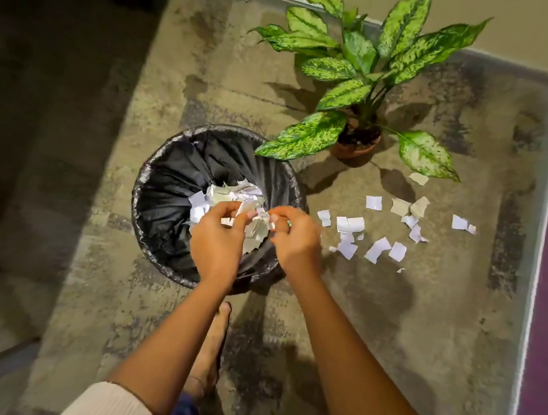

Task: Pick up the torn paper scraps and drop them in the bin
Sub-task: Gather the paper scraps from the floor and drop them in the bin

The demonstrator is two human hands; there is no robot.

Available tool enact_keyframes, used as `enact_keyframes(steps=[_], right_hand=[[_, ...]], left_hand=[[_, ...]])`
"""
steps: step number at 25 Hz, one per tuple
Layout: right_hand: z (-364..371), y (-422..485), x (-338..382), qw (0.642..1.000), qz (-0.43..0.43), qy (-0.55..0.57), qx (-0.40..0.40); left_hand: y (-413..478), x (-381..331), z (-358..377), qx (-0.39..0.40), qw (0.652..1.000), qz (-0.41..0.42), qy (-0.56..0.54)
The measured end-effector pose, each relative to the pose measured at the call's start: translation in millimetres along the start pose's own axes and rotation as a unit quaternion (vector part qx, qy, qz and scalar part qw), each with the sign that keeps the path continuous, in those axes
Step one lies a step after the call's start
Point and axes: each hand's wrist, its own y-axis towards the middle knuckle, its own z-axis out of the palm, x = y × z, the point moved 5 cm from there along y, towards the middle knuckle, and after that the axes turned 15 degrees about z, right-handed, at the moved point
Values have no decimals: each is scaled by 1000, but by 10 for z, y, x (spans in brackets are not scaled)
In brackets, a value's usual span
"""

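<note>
- Both hands were over the open mouth of the bin [166,173], which stood on the floor [389,325] with a black liner in it.
- Left hand [217,238]: fingers [231,208] were curled in, pinching the held scraps [256,231], a small crumpled wad.
- Right hand [292,240]: fingers [278,213] were curled too, pinching the same wad from the other side. A ring showed on one finger.
- The wad hung between the two hands, inside the rim line, above the binned scraps [229,195] piled at the bottom.
- The floor scraps [349,225] lay scattered to the right of the bin, from just beside it out toward the purple edge, some near the plant [363,63] and its pot [355,150].
- Judgement: mid-drop, roughly half the job done, with a good number of pieces left on the floor.
- Handling, judged: paper was near weightless, limp and easy to crease, not fragile. Single flat bits would lie tight to the floor and be hard to get under.
- Where to take hold: at a lifted corner or torn edge, or sweep several into a heap and pinch the bunch.
- Risk: light pieces could drift on release, so let go low inside the liner.
- A bare foot [215,338] stood just short of the bin.
</note>
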Motion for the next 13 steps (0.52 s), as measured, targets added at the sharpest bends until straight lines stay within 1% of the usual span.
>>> enact_keyframes(steps=[2, 5, 8, 10, 13], right_hand=[[119, -7, 112, 999, -20, -41, -3], [235, -77, 205, 996, -51, -64, -19], [307, -78, 266, 992, -36, -114, -40], [350, -86, 312, 988, -28, -145, -40], [370, -118, 368, 985, -49, -158, -42]], left_hand=[[133, 110, -114, 6, 999, -11, 47], [238, 219, -237, 21, 996, 6, 87], [280, 294, -312, 45, 994, 29, 98], [297, 333, -361, 65, 991, 32, 113], [280, 274, -407, 85, 986, 44, 136]])
